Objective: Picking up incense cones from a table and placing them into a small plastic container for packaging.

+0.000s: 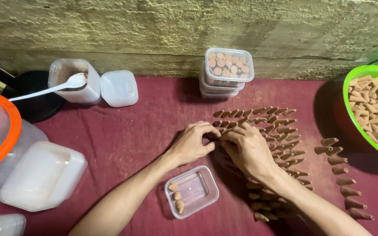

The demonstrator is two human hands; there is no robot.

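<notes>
Both hands, left [192, 144] and right [246, 148], fingers curled, pinching small brown clay-like cones [281, 131] from rows on red-cloth worktop [141, 131] | step: gathering cones | small clear plastic tub [192, 191] below holds three | next likely needs careful carrying.

Two bare forearms reach up from the lower edge toward the frame's centre. The left hand [192, 144] and right hand [246, 147] meet there, palms down, fingers curled, fingertips almost touching.
</notes>
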